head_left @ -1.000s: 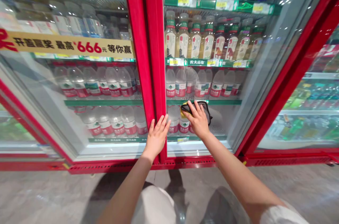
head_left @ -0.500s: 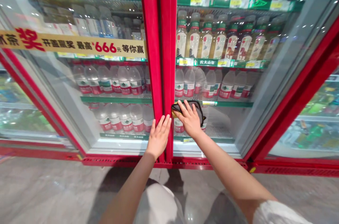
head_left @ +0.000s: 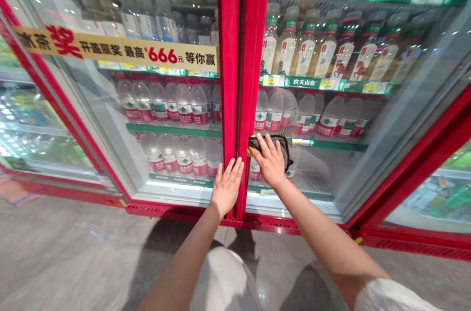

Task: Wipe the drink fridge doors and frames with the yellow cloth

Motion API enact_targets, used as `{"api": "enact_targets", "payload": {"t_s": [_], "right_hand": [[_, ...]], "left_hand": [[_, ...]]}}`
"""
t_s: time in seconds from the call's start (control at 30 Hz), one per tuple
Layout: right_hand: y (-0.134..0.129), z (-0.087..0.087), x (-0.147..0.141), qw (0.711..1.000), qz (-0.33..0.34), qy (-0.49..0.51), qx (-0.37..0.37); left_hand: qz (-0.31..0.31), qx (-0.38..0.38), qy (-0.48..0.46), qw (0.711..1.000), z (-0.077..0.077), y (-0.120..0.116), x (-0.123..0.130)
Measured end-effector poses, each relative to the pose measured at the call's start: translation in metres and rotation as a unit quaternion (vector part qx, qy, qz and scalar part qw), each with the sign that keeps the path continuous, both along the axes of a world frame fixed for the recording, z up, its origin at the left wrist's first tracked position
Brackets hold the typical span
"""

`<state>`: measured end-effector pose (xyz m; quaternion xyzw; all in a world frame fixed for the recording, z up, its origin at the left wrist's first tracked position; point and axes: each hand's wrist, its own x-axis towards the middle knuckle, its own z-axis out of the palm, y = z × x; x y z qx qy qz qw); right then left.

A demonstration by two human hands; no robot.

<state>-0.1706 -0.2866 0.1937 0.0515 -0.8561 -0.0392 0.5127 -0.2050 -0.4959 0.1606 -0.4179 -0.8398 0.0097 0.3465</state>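
Note:
My left hand (head_left: 227, 188) lies flat, fingers stretched out, on the red door frame (head_left: 230, 119) low down where the two cooler doors meet. To its right, my right hand (head_left: 271, 161) is spread over a grey cloth (head_left: 284, 146) with black edging and a bit of yellow at its left. It presses the cloth against the glass of the right door, beside the red frame. Behind the glass at that height are a green shelf edge (head_left: 338, 145) and water bottles (head_left: 255, 171) with red and white labels, partly hidden by the cloth and hand.
Rows of juice bottles (head_left: 306, 46) and water bottles (head_left: 158, 102) stand on shelves behind the glass. A yellow promotional strip (head_left: 121, 51) crosses the left door. Other coolers (head_left: 40, 119) adjoin on both sides. Below is a grey floor (head_left: 73, 252).
The view has turned slightly, so the cooler sits further right and a bit higher in the picture. Both hands keep nearly the same places on the doors, the cloth still under my right hand.

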Motion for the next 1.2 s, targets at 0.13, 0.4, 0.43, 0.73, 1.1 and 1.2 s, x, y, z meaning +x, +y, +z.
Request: {"api": "enact_targets", "payload": {"t_s": [0.13, 0.4, 0.43, 0.73, 1.1, 1.2], "right_hand": [[0.001, -0.037, 0.005, 0.998, 0.023, -0.026, 0.047], [0.015, -0.042, 0.029, 0.992, 0.072, 0.032, 0.095], [0.013, -0.032, 0.028, 0.992, 0.079, 0.043, 0.088], [-0.012, -0.007, 0.002, 0.988, 0.074, 0.067, 0.120], [-0.004, -0.005, 0.003, 0.979, 0.094, -0.012, 0.180], [0.001, 0.038, -0.001, 0.976, 0.090, 0.021, 0.195]], "left_hand": [[0.003, 0.002, -0.002, 1.000, -0.003, 0.001, 0.001], [0.021, 0.010, 0.001, 1.000, -0.004, -0.006, 0.006], [0.026, 0.016, 0.000, 1.000, -0.003, -0.007, 0.006], [0.070, 0.058, -0.015, 0.996, 0.003, -0.008, 0.014], [0.048, 0.099, -0.019, 0.994, 0.001, 0.004, 0.019], [0.039, 0.128, 0.020, 0.991, 0.030, 0.014, 0.007]]}}
